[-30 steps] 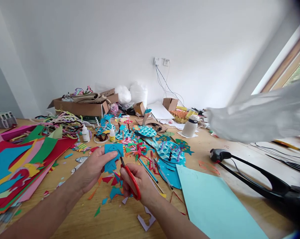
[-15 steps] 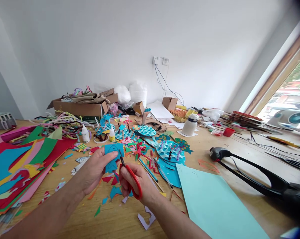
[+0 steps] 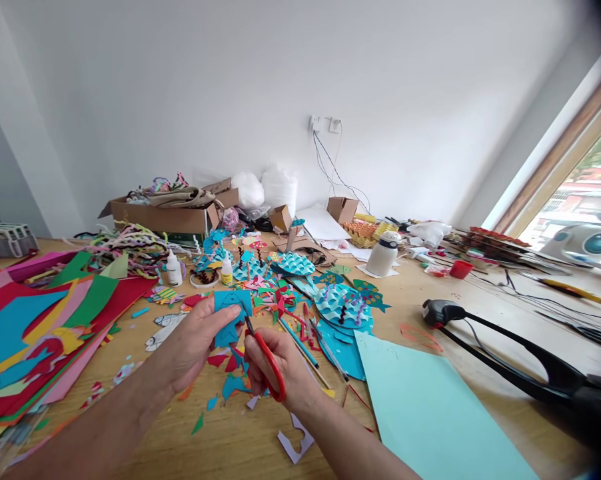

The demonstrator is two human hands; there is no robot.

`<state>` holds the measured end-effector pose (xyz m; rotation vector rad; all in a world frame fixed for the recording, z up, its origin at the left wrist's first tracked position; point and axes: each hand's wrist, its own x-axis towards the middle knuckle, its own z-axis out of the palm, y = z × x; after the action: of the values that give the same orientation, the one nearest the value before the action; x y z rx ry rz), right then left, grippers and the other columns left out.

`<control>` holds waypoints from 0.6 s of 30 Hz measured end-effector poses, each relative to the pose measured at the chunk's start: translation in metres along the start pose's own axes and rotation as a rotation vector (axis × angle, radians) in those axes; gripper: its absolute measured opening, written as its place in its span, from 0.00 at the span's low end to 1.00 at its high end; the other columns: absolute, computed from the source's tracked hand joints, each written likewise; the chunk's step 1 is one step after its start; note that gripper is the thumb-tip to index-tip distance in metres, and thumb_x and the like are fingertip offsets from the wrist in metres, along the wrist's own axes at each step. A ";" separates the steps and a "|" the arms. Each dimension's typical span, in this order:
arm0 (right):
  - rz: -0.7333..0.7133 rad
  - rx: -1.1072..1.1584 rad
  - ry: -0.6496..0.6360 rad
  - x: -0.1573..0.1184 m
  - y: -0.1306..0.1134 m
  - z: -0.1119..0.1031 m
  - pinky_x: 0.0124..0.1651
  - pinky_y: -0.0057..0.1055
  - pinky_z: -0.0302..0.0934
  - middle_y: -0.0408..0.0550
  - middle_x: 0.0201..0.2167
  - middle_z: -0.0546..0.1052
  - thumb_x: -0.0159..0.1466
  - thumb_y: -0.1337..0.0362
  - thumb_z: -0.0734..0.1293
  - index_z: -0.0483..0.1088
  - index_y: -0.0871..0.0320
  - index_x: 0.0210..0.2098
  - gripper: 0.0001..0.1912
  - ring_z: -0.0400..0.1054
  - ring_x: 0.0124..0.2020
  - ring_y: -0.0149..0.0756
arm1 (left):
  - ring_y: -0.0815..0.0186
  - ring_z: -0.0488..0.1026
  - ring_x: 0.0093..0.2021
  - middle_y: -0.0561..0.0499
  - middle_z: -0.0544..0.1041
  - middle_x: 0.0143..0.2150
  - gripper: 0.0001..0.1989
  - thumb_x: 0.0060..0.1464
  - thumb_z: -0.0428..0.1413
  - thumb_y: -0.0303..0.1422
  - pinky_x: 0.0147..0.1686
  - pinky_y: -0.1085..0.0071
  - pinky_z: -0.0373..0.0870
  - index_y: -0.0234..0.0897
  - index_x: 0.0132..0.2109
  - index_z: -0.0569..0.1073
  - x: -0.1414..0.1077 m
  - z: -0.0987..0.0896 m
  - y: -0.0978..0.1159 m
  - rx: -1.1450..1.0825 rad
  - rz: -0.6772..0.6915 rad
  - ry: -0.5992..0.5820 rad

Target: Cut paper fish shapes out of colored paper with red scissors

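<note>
We're gripping flat blue paper point(image 3: 230, 299) in left fingers point(image 3: 229, 312), loop-handled scissors point(image 3: 280, 382) in right fingers point(image 3: 255, 381) — woodgrain counter point(image 3: 240, 440), white wall point(image 3: 230, 80).

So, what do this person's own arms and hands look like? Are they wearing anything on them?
The left hand and right hand are ordinary human hands, without gloves. Both forearms are bare, with no sleeves, watch, cables or markings in view. Some fingers are partly hidden.
</note>
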<state>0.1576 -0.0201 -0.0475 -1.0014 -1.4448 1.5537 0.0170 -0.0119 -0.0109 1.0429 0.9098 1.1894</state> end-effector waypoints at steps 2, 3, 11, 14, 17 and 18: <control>0.010 -0.012 0.014 0.000 0.000 0.001 0.12 0.19 0.47 0.34 0.08 0.62 0.45 0.32 0.64 0.59 0.57 0.19 0.33 0.56 0.09 0.22 | 0.72 0.67 0.24 0.57 0.75 0.21 0.12 0.39 0.65 0.38 0.25 0.78 0.67 0.36 0.26 0.74 0.001 -0.001 0.000 -0.001 -0.005 0.002; 0.016 -0.018 0.020 0.000 -0.001 0.001 0.12 0.19 0.47 0.34 0.08 0.62 0.44 0.32 0.64 0.59 0.57 0.19 0.33 0.56 0.09 0.23 | 0.72 0.67 0.24 0.57 0.75 0.22 0.11 0.39 0.65 0.38 0.26 0.78 0.67 0.36 0.27 0.74 0.001 -0.002 0.000 0.000 -0.003 0.002; 0.012 -0.041 0.027 0.000 -0.001 0.001 0.13 0.20 0.49 0.35 0.09 0.62 0.45 0.32 0.64 0.60 0.57 0.20 0.33 0.56 0.10 0.23 | 0.73 0.68 0.24 0.57 0.76 0.22 0.09 0.43 0.64 0.37 0.25 0.79 0.66 0.36 0.27 0.74 0.002 -0.005 -0.001 0.024 0.029 -0.024; -0.013 -0.012 0.004 0.000 0.000 -0.001 0.15 0.20 0.51 0.35 0.10 0.64 0.45 0.32 0.65 0.61 0.58 0.21 0.32 0.57 0.11 0.23 | 0.73 0.69 0.24 0.57 0.76 0.23 0.08 0.44 0.63 0.37 0.26 0.80 0.66 0.37 0.27 0.75 0.001 -0.003 0.000 0.022 0.032 -0.056; -0.022 0.012 -0.010 -0.001 0.000 -0.002 0.16 0.21 0.52 0.35 0.10 0.63 0.45 0.33 0.65 0.61 0.58 0.21 0.32 0.58 0.11 0.23 | 0.73 0.68 0.23 0.57 0.76 0.22 0.09 0.44 0.63 0.37 0.24 0.80 0.66 0.36 0.26 0.75 0.000 -0.002 0.001 0.020 0.024 -0.079; -0.024 0.013 -0.013 -0.001 0.000 -0.002 0.16 0.21 0.52 0.35 0.10 0.64 0.45 0.33 0.65 0.61 0.58 0.21 0.32 0.58 0.11 0.24 | 0.74 0.68 0.23 0.58 0.76 0.21 0.09 0.44 0.63 0.37 0.24 0.80 0.66 0.36 0.26 0.75 0.000 -0.002 0.000 0.017 0.021 -0.082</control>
<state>0.1599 -0.0200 -0.0474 -0.9649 -1.4490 1.5526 0.0154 -0.0114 -0.0112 1.1092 0.8484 1.1499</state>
